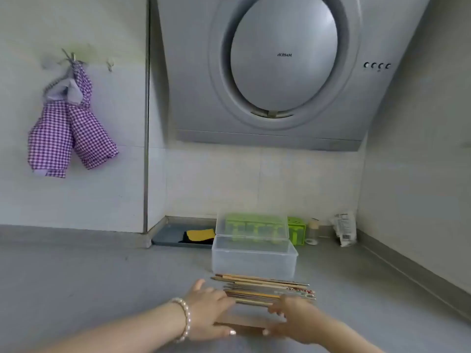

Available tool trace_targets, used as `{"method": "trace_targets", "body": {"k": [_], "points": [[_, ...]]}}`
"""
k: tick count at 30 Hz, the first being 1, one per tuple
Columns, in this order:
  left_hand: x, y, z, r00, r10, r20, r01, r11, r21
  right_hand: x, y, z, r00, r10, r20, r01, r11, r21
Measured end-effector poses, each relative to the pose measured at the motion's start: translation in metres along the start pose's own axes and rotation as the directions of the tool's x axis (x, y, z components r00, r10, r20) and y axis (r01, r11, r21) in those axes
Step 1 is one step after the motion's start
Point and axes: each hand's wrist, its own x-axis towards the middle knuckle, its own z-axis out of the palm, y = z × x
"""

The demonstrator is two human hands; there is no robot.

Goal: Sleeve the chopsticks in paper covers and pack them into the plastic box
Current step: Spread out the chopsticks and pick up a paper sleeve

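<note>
Head view shows both hands low on the grey table [76, 276], and the likeliest slip from here is a scatter: the chopsticks [265, 289] lie loose in a row, so a sideways nudge from either hand could roll them apart or off their neat line. A second risk is taking up more than one paper cover, since the brown paper covers [246, 323] seem to lie as a flat stack and thin sheets cling together. The left hand [206, 314] rests with fingers spread and lightly curled, fingertips at the near left end of the chopsticks and thumb by the covers' left edge; it clamps on nothing I can make out. The right hand [290, 319] is blurred, fingers bent over the covers' right end, and I cannot tell whether it grips them. The chopsticks lie just beyond both hands; the covers sit between them. The plastic box [254, 261] stands open and seemingly empty just past the chopsticks
</note>
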Motion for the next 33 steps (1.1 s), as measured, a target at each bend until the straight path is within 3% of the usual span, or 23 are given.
{"method": "trace_targets", "body": {"k": [5,9,17,25,27,30,33], "points": [[0.023,0.0,-0.002,1.0,0.021,0.01,-0.021,1.0,-0.022,0.015,-0.005,0.006,0.997,0.019,0.076,-0.015,0.999,-0.049],[0.039,-0.002,0.001,0.999,0.021,0.034,-0.016,0.989,-0.146,0.029,-0.001,0.012,0.999,-0.021,0.048,0.026,0.994,-0.11],[0.06,-0.014,0.01,0.999,-0.025,0.032,0.033,0.956,-0.291,0.051,0.014,0.017,0.997,-0.07,0.025,0.071,0.995,-0.066],[0.075,-0.023,0.014,0.994,-0.081,-0.079,0.061,0.97,-0.235,0.069,0.028,0.02,0.989,-0.059,-0.136,0.05,0.996,-0.07],[0.078,-0.024,0.015,0.992,-0.088,-0.092,0.065,0.973,-0.224,0.068,0.031,0.018,0.984,-0.05,-0.173,0.048,0.999,-0.018],[0.08,-0.027,0.014,0.992,-0.101,-0.081,0.077,0.963,-0.258,0.066,0.042,0.01,0.971,0.074,-0.228,-0.031,0.982,0.188],[0.082,-0.029,0.013,0.995,-0.094,-0.046,0.077,0.953,-0.293,0.067,0.062,0.006,0.953,0.144,-0.266,-0.094,0.977,0.193]]}}
